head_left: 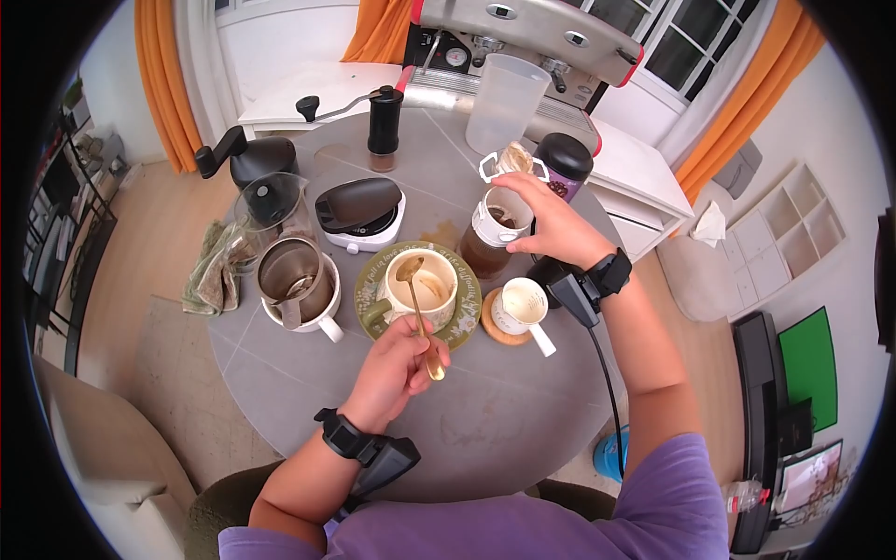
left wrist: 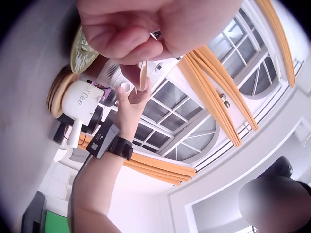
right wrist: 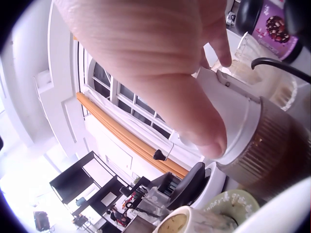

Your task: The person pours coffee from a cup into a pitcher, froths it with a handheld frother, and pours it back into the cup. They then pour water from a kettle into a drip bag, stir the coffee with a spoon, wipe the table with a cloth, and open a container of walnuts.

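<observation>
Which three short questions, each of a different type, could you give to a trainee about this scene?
1. The left hand holds: A) a black grinder; B) a gold-coloured metal spoon; C) a green cloth.
2. True or false: the small white long-handled cup stands on a round wooden coaster.
3. Complete: the cream cup with a green handle stands on a green patterned ____.
Key: 1 B; 2 true; 3 plate.

a red-trimmed espresso machine (head_left: 532, 26) stands behind the round table (head_left: 504, 401), between orange curtains (head_left: 168, 89), with a frosted plastic pitcher (head_left: 507, 103) in front of it. a black hand coffee grinder (head_left: 384, 121) stands on the table; a crumpled towel (head_left: 217, 275) lies at its edge. a green screen (head_left: 810, 366) and a white cubby shelf (head_left: 805, 213) are well apart from it.
</observation>
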`<control>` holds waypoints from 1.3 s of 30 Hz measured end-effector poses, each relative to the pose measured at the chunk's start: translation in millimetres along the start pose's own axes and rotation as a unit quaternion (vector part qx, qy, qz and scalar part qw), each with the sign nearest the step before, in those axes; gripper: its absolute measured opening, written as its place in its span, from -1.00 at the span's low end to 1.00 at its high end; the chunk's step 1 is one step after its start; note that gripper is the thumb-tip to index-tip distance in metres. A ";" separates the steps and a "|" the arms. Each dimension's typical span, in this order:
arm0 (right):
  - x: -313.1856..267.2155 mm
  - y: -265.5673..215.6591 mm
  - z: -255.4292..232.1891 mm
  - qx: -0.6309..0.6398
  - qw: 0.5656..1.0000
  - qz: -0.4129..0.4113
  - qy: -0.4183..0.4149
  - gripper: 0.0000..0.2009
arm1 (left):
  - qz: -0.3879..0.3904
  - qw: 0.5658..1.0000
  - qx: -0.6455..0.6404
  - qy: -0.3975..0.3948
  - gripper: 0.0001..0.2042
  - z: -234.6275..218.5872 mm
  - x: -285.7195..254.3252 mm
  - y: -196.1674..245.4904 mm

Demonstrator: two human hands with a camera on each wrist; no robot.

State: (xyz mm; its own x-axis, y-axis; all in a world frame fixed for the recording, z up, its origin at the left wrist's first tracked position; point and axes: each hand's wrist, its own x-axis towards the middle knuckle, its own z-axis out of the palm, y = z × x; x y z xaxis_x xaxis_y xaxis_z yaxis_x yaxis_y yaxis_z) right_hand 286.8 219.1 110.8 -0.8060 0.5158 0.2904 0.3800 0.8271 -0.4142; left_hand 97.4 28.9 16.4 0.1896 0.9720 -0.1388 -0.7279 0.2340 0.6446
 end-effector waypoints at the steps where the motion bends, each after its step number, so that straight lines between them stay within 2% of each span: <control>1: -1.1 -1.7 0.2 -0.001 1.000 -0.004 0.024 -0.35 | 0.009 1.000 0.025 -0.004 -0.87 -0.2 0.2 -1.1; 2: -2.8 -7.1 -2.3 -0.001 1.000 -0.006 0.025 -0.35 | 0.020 0.999 0.050 -0.008 -0.87 -0.1 0.2 -1.3; 4: -8.7 -25.8 -10.8 0.000 0.997 -0.021 0.079 -0.39 | 0.025 0.997 0.071 -0.001 -0.87 2.4 -1.2 -0.2; 5: -12.8 -33.1 -11.4 -0.040 0.994 -0.042 0.097 -0.46 | 0.028 0.995 0.092 0.005 -0.87 4.3 -2.1 0.5; 10: -39.7 -82.5 13.9 -0.022 0.994 -0.110 -0.010 -0.56 | 0.030 0.995 0.098 -0.013 -0.88 14.9 -5.6 0.5; 12: -45.1 -97.6 27.8 -0.045 0.988 -0.148 -0.010 -0.72 | 0.024 0.995 0.099 -0.015 -0.88 21.5 -6.4 1.0; 14: -47.7 -108.2 36.2 0.113 0.987 0.021 -0.110 -0.72 | 0.026 0.992 0.116 -0.027 -0.89 26.8 -5.7 3.9; 15: -51.3 -107.3 38.6 0.115 0.987 0.019 -0.109 -0.72 | 0.026 0.992 0.119 -0.025 -0.89 27.4 -5.0 4.7; 16: -55.0 -104.8 41.3 0.028 0.995 -0.079 -0.062 -0.81 | 0.019 0.994 0.111 -0.007 -0.89 28.0 -4.3 5.6; 17: -57.6 -102.4 43.4 -0.059 0.983 -0.174 -0.014 -0.89 | 0.012 0.994 0.104 0.011 -0.90 28.9 -3.6 6.6; 20: -59.8 -97.9 46.2 -0.069 0.982 -0.174 0.037 -0.91 | 0.013 0.993 0.117 0.018 -0.91 39.1 -1.2 12.3; 24: -59.2 -94.6 39.4 -0.059 0.986 -0.147 0.045 -0.90 | 0.009 0.990 0.141 -0.005 -0.91 58.1 7.6 25.8; 26: -54.6 -91.0 28.5 -0.064 0.976 -0.169 0.120 -0.85 | 0.012 0.985 0.167 -0.043 -0.91 65.4 16.4 34.9; 27: -51.9 -83.6 26.3 -0.064 0.965 -0.202 0.157 -0.82 | 0.027 0.981 0.188 -0.033 -0.90 77.6 20.2 40.9; 28: -50.3 -78.8 22.9 -0.064 0.964 -0.202 0.160 -0.82 | 0.026 0.981 0.191 -0.034 -0.90 84.0 24.1 47.0; 31: -43.7 -62.4 8.6 -0.053 0.934 -0.220 0.277 -0.77 | 0.009 0.965 0.254 -0.059 -0.84 96.0 37.6 66.5; 32: -44.2 -54.5 2.9 -0.042 0.928 -0.186 0.321 -0.75 | 0.008 0.965 0.257 -0.059 -0.84 92.4 45.8 71.2; 33: -48.5 -44.8 -0.8 0.027 0.935 -0.107 0.337 -0.76 | 0.064 0.936 0.344 -0.040 -0.84 84.5 56.6 73.9; 34: -49.9 -42.0 -6.4 0.154 0.915 -0.066 0.367 -0.85 | 0.119 0.896 0.428 -0.020 -0.83 76.6 67.7 78.4; 35: -50.2 -39.7 -10.3 0.211 0.889 -0.038 0.404 -0.92 | 0.127 0.845 0.520 0.018 -0.67 69.8 78.1 86.7; 36: -50.5 -34.6 -13.5 0.214 0.888 -0.038 0.406 -0.92 | 0.126 0.843 0.523 0.019 -0.67 64.6 87.3 87.6; 38: -51.1 -23.7 -18.6 0.287 0.859 -0.044 0.421 -0.93 | 0.221 0.680 0.699 0.009 -0.38 55.3 105.4 85.9; 39: -51.2 -20.3 -18.4 0.280 0.868 -0.044 0.408 -0.93 | 0.183 0.667 0.722 -0.013 -0.16 55.1 114.2 85.6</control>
State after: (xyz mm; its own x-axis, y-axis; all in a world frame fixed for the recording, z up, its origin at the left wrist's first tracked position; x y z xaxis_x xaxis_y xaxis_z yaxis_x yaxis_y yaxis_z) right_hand 328.7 180.1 120.3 -0.1438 0.6314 0.7620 -0.1306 0.7512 -0.6470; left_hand 93.0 158.9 97.1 0.1974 0.9535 0.2279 0.6614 -0.3011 0.6869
